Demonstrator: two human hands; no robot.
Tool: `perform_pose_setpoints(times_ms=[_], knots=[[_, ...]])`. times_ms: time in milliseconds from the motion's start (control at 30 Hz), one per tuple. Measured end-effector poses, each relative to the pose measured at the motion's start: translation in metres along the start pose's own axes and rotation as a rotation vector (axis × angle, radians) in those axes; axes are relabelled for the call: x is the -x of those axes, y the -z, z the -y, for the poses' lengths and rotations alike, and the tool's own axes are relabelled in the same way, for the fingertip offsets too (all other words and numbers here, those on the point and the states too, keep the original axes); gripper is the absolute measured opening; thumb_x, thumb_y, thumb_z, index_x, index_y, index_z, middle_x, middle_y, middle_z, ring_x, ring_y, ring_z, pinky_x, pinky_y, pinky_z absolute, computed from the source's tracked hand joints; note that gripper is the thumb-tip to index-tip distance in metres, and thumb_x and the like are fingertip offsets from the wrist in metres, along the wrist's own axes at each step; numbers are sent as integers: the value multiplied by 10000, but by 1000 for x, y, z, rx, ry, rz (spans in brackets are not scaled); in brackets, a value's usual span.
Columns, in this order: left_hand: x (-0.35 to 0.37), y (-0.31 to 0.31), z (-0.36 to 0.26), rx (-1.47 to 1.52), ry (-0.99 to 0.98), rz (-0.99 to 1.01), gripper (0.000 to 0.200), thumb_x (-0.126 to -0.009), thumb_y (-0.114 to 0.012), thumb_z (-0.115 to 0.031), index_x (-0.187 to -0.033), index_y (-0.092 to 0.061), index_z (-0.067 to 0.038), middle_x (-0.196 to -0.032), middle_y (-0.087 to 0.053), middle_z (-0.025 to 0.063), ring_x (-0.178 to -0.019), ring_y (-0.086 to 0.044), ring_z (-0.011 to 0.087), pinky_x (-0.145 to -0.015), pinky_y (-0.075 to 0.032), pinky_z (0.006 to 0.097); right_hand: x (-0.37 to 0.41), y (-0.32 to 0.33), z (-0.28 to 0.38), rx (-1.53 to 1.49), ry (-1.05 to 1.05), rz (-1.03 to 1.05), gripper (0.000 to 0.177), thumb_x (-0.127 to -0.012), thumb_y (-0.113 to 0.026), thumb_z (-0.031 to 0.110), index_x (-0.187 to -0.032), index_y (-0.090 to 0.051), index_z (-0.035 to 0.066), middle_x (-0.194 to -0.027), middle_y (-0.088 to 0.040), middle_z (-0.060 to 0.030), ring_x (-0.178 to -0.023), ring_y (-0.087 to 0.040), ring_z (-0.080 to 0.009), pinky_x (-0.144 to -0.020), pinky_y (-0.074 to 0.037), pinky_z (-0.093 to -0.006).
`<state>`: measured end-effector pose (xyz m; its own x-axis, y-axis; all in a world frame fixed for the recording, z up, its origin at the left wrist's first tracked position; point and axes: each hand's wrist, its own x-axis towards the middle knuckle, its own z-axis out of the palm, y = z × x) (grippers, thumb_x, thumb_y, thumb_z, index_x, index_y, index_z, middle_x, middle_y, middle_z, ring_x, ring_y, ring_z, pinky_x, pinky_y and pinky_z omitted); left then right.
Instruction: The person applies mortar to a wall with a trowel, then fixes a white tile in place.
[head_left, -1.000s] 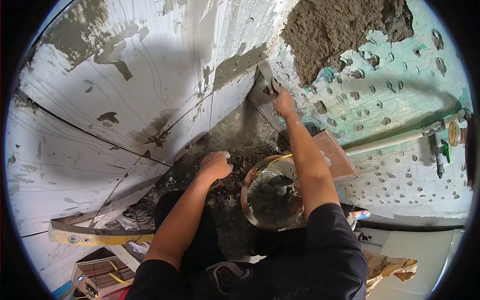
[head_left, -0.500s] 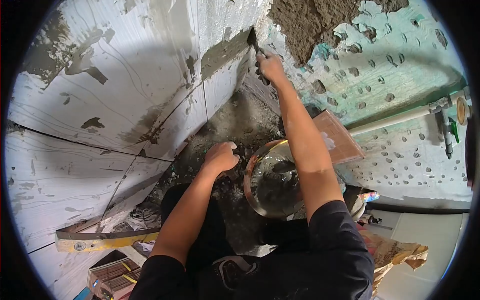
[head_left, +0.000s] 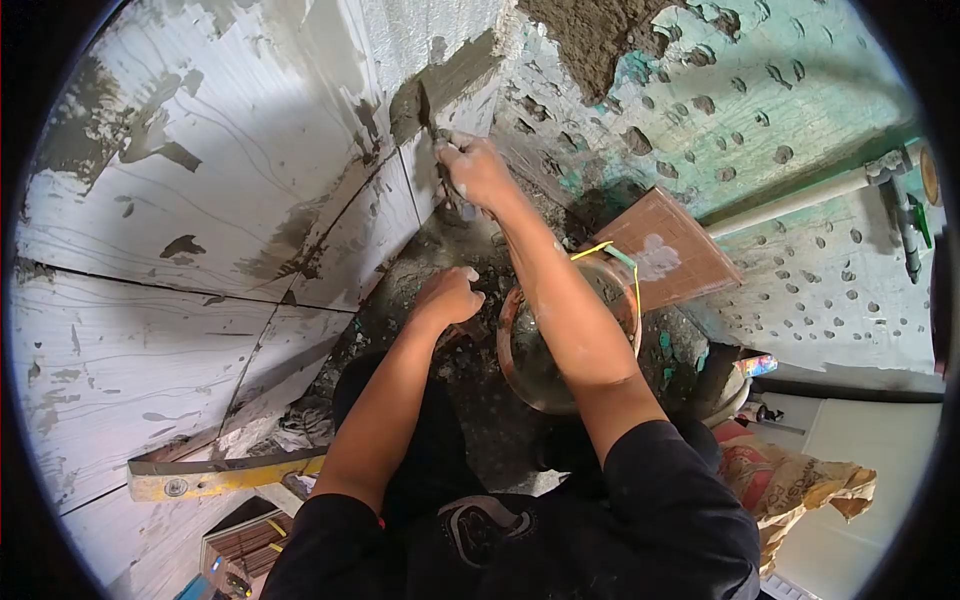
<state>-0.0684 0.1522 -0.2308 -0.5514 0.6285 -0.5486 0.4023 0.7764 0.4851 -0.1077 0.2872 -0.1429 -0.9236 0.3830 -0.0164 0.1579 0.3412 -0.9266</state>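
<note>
My right hand [head_left: 478,178] is wrapped round the handle of a trowel [head_left: 424,106]. Its dark blade lies against the wet grey mortar strip [head_left: 460,72] above the lower white wall tiles [head_left: 430,178], near the corner. Lower down, my left hand [head_left: 448,298] is closed in a loose fist over the dirty floor; its fingertips are turned away, so I cannot make out whether anything is inside. Below my right forearm stands a bucket [head_left: 512,372] with a yellow handle and grey mix, partly covered by that arm.
A brown tile [head_left: 700,262] leans behind the bucket. A pipe [head_left: 795,203] with a green valve runs along the pitted green wall [head_left: 720,140]. A yellow spirit level [head_left: 225,482] and a box [head_left: 240,550] lie at lower left, a torn paper bag [head_left: 790,490] at lower right.
My right hand has moved left and down with the trowel, from the corner along the mortar strip. My left hand stays about where it was. The view has shifted slightly.
</note>
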Motion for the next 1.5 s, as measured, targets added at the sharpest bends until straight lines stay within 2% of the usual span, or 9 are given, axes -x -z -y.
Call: perform_pose_setpoints(times_ms=[133,367,533,767,833,900,967,1167,1500], knots=[[-4,-3,0,11,7,25,437,-787,-634,-285,-1185,-557,-124,-1201,-547,158,-1128,-510,306,-950,-404,392,11,12,-9,-486,-222,57,269,-870,-472,168,-1062,-595,25,-692,-609,-61,-489,-544,-114,-430,-438,-276],[-3,0,1,12,16,6,441,-787,-639,-290,-1184,-557,-118,-1199,-548,158,-1138,-502,307,-959,-399,391,-55,12,-113,465,547,-418,346,-879,-521,221,-1205,-559,115,-962,-635,-183,-798,-628,-314,-686,-504,-404],[0,4,2,34,44,36,439,-786,-637,-291,-1182,-558,-117,-1219,-534,157,-1154,-487,308,-965,-392,389,-26,34,-96,858,271,-210,330,-880,-522,266,-1206,-563,238,-1052,-609,-186,-908,-595,-378,-794,-487,-442],[-7,-3,11,34,-6,-13,417,-778,-641,-273,-1150,-583,-95,-1167,-570,168,-1105,-523,322,-936,-414,396,-42,84,-62,240,7,-79,364,-866,-473,296,-1142,-589,90,-1039,-611,-220,-957,-577,-391,-825,-454,-423],[-5,-4,11,21,-17,-3,401,-775,-640,-271,-1128,-597,-86,-1155,-578,168,-1088,-532,333,-928,-419,402,-65,79,-78,158,45,-158,350,-872,-508,251,-1123,-577,18,-908,-633,-151,-771,-585,-239,-687,-467,-356],[-4,-5,11,25,-14,15,399,-777,-636,-280,-1124,-601,-87,-1158,-576,167,-1087,-533,331,-927,-420,400,-69,75,-87,155,86,-228,379,-865,-508,270,-1119,-577,-3,-932,-623,-156,-809,-567,-237,-724,-446,-343],[-2,-5,11,-31,-27,28,408,-768,-625,-285,-1126,-603,-92,-1132,-596,156,-1069,-553,315,-908,-438,394,-68,75,-87,235,126,-280,446,-845,-474,350,-1128,-589,25,-1110,-580,-237,-1071,-521,-385,-933,-390,-385],[1,-2,14,-48,-27,95,401,-771,-609,-299,-1123,-610,-107,-1114,-609,145,-1054,-569,303,-895,-450,389,-86,86,-114,156,106,-239,300,-923,-460,199,-1178,-530,57,-784,-638,-75,-574,-561,-135,-489,-427,-279],[-1,-5,14,-37,-6,102,370,-774,-620,-311,-1085,-623,-111,-1148,-583,145,-1081,-535,318,-912,-429,399,-45,89,-61,-308,-118,-95,220,-921,-433,193,-988,-524,6,-778,-646,-95,-529,-549,-131,-425,-409,-272]])
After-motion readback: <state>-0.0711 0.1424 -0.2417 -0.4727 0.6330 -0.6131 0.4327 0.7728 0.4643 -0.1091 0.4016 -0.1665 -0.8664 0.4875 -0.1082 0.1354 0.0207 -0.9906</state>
